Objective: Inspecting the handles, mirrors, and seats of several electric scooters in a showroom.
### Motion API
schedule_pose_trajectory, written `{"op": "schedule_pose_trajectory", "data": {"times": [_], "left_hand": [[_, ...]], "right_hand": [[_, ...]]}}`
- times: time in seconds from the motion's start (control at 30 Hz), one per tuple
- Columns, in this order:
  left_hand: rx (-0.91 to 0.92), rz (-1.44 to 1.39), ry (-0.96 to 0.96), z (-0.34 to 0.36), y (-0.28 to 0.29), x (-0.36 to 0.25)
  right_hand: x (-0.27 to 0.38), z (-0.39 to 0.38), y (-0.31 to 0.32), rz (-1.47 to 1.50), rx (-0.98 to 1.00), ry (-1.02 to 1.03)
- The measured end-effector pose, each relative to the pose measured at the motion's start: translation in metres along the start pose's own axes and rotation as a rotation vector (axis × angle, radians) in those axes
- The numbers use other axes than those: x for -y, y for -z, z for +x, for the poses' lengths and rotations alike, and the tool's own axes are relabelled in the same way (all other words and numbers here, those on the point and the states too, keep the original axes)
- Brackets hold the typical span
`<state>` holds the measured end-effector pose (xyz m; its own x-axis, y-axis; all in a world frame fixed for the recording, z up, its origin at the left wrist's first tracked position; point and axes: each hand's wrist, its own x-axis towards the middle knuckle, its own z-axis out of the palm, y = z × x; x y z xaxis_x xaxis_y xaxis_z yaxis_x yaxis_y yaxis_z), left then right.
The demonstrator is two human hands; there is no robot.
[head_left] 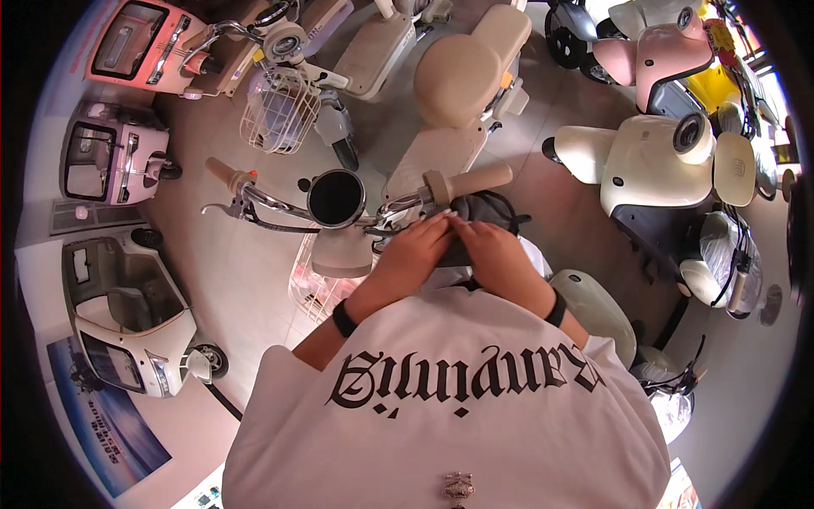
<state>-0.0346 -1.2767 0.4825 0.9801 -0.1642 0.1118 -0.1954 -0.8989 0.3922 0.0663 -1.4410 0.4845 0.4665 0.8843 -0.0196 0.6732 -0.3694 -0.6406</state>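
My left hand (411,253) and my right hand (496,253) meet over a dark grey bag (483,209) at the right side of a scooter's handlebar. Their fingers are closed, tips together; what they hold, if anything, is hidden. The cream handlebar grip (477,177) lies just beyond them, beside the chrome bar and a round dark display (336,198). A wire basket (303,288) shows below the beige front housing (341,259).
A beige seat (454,76) and a basketed scooter (280,110) stand ahead. Pink (653,59) and cream (644,161) scooters crowd the right. Small enclosed vehicles (127,310) line the left wall, near a blue poster (102,407).
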Motion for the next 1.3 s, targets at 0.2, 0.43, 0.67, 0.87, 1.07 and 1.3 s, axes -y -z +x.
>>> {"op": "schedule_pose_trajectory", "data": {"times": [0.2, 0.43, 0.67, 0.87, 1.07, 1.3], "left_hand": [[0.028, 0.106, -0.123, 0.076, -0.088, -0.027], [0.181, 0.103, -0.266, 0.086, -0.105, -0.035], [0.188, -0.403, -0.008, -0.006, -0.024, 0.001], [-0.348, -0.144, 0.338, -0.108, 0.052, 0.047], [-0.352, -0.242, 0.725, -0.115, 0.000, 0.044], [-0.346, 0.062, -0.047, -0.015, -0.071, 0.022]], "right_hand": [[-0.057, -0.056, 0.001, -0.222, -0.002, -0.459], [-0.050, -0.065, 0.014, -0.043, -0.010, -0.433], [0.030, -0.020, 0.013, -0.104, 0.187, -0.242], [0.105, 0.067, -0.047, -0.216, -0.192, 0.454], [0.101, 0.089, -0.068, -0.277, -0.173, 0.598], [0.004, -0.011, -0.048, -0.368, -0.459, 0.203]]}}
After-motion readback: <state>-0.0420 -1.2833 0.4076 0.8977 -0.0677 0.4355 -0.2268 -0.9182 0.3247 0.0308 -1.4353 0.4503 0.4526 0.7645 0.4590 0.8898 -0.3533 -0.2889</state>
